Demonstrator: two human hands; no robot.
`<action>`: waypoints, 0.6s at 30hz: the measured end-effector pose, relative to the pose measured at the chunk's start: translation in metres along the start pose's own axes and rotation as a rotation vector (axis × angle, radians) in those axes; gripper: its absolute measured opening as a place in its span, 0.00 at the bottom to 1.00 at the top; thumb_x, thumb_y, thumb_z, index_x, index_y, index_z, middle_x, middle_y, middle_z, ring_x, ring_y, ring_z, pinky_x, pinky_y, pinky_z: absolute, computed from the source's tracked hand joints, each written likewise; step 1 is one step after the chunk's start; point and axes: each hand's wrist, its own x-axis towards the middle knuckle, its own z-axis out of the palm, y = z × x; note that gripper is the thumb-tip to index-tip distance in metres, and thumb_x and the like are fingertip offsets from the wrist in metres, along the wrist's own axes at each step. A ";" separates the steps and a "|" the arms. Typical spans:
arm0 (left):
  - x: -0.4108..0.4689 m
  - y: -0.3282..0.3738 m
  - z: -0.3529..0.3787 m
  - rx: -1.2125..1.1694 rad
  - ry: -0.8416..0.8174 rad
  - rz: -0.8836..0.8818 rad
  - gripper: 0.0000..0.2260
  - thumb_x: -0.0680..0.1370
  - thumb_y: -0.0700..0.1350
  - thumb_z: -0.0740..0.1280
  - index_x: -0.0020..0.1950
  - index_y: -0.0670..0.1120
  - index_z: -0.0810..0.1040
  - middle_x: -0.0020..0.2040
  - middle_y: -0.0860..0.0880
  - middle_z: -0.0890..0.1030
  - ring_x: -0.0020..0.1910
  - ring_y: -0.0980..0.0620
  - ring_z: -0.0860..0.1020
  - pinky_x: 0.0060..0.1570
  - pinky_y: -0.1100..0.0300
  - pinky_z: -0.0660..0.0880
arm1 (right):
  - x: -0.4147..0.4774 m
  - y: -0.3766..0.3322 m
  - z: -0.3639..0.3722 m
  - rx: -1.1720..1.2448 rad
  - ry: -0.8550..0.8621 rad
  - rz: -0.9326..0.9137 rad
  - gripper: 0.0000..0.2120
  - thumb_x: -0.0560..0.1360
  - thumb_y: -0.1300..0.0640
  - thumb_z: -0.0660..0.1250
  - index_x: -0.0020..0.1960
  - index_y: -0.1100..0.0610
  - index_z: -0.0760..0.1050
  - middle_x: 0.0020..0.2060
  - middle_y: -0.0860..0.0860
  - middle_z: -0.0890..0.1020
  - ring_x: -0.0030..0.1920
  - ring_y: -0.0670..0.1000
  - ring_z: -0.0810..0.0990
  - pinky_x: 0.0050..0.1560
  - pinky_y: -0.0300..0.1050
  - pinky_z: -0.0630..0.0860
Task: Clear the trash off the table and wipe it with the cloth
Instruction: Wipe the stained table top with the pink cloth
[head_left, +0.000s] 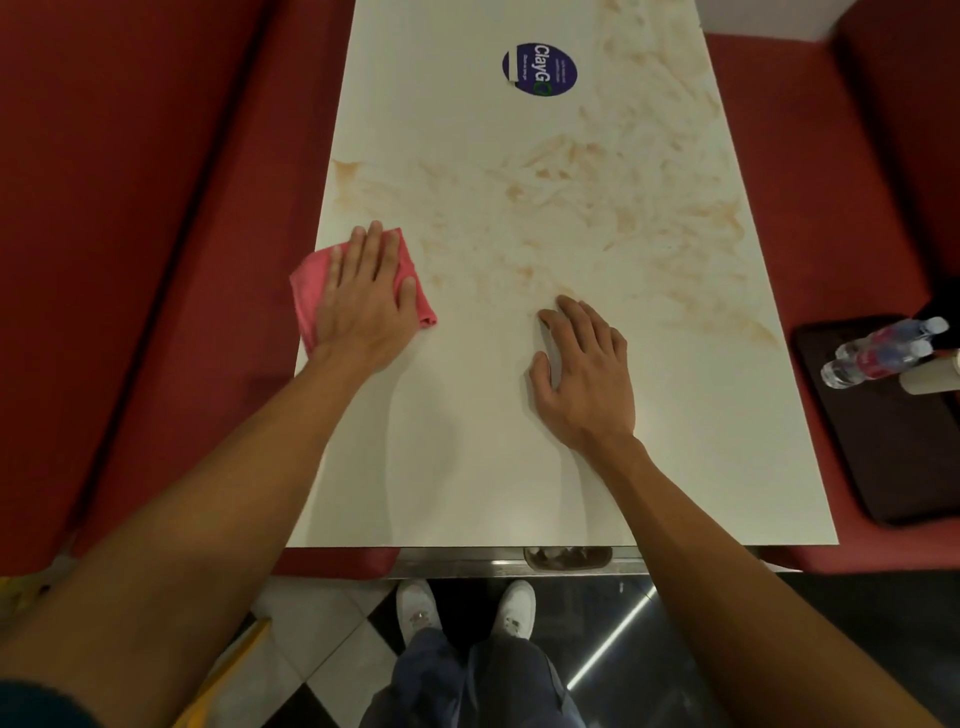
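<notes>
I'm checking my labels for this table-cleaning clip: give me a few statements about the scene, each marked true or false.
1. The left hand presses flat on the pink cloth near the table's left edge. True.
2. The right hand holds a bottle. False: it holds nothing and rests on the table.
3. Brown smears cover much of the table's far part. True.
4. The dark tray with the bottles sits on the table. False: it lies on the red bench to the right.
</notes>
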 end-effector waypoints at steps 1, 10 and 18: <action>0.002 0.011 0.001 0.002 -0.002 0.002 0.31 0.85 0.55 0.45 0.86 0.44 0.48 0.86 0.45 0.49 0.85 0.47 0.46 0.83 0.46 0.43 | 0.000 0.000 0.000 0.000 -0.002 -0.001 0.24 0.81 0.49 0.62 0.77 0.51 0.69 0.80 0.50 0.66 0.81 0.52 0.61 0.79 0.53 0.59; -0.030 -0.012 0.000 -0.009 0.019 0.098 0.29 0.85 0.54 0.47 0.86 0.45 0.52 0.86 0.47 0.52 0.85 0.50 0.49 0.83 0.47 0.47 | 0.000 0.000 0.000 -0.004 -0.007 0.001 0.25 0.82 0.49 0.61 0.77 0.51 0.68 0.81 0.50 0.66 0.82 0.51 0.60 0.79 0.54 0.59; -0.026 0.010 0.003 -0.018 0.031 0.177 0.28 0.86 0.53 0.47 0.86 0.47 0.52 0.86 0.48 0.52 0.85 0.49 0.49 0.83 0.47 0.46 | 0.000 0.002 0.001 -0.010 -0.013 -0.002 0.25 0.82 0.48 0.61 0.78 0.51 0.68 0.81 0.49 0.65 0.82 0.51 0.60 0.79 0.54 0.59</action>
